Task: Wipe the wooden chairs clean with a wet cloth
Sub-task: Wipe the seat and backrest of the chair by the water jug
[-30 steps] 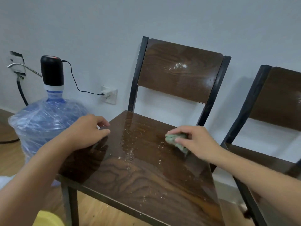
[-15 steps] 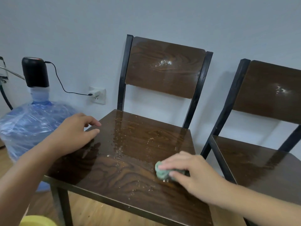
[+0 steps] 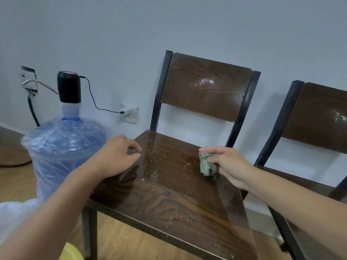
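Observation:
A dark wooden chair point(image 3: 169, 199) with a black metal frame stands against the wall in front of me. Its seat is wet and speckled with pale crumbs, mostly in a strip down the left half. My right hand point(image 3: 232, 166) presses a bunched green cloth point(image 3: 205, 163) onto the right rear part of the seat. My left hand point(image 3: 116, 156) rests on the seat's left edge with fingers curled, holding nothing. A white smear point(image 3: 205, 82) marks the backrest. A second wooden chair point(image 3: 323, 117) stands to the right, with a similar smear on its backrest.
A large blue water jug point(image 3: 62, 152) wrapped in plastic, with a black pump point(image 3: 69, 87) on top, stands left of the chair. Its cable runs to a wall socket point(image 3: 129, 112). A yellow object point(image 3: 72, 253) lies near the bottom edge. The floor is wood.
My right hand has slid the cloth from the seat's front right back toward the rear right. My left hand has stayed on the left edge. The view shifted right.

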A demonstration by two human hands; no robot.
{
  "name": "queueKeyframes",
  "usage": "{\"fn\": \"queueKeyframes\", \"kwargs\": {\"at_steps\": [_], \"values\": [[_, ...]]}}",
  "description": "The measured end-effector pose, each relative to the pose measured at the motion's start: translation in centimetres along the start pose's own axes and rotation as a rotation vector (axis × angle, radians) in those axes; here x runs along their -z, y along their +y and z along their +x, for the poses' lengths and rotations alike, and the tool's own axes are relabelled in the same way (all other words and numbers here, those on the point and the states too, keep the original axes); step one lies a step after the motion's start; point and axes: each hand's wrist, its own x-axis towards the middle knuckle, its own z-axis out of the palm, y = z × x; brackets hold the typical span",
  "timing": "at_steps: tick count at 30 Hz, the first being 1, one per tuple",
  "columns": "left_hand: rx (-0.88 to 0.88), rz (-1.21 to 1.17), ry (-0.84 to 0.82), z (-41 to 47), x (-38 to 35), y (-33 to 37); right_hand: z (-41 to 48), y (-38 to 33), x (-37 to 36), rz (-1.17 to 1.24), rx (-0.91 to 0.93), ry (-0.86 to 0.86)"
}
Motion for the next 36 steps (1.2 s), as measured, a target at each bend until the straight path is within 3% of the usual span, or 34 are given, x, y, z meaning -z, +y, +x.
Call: {"fn": "queueKeyframes", "kwargs": {"at_steps": [4,9,12,23,28,30,36], "values": [[0.004,-0.025,0.014,0.0,0.3,-0.5,6.3,-0.3,-1.0,-0.114,0.081,0.132],[0.014,-0.025,0.019,-0.1,0.3,-1.2,8.3,0.9,-1.6,-0.600,0.225,0.157],[0.015,-0.021,0.026,-0.2,0.2,-1.7,7.9,1.3,-2.0,-0.751,0.300,0.113],[-0.029,-0.006,0.055,0.2,0.5,-0.9,-8.7,0.8,-4.6,-0.750,0.601,-0.430],[-0.048,-0.005,0.047,0.2,0.2,-0.1,-14.0,-0.3,-2.8,-0.672,0.590,-0.625],[-0.057,-0.008,0.044,0.2,0.2,0.1,-12.8,-1.0,-1.4,-0.605,0.548,-0.525],[-0.031,0.002,0.024,0.1,0.3,-0.4,2.3,-1.3,1.1,-0.577,0.315,0.080]]}}
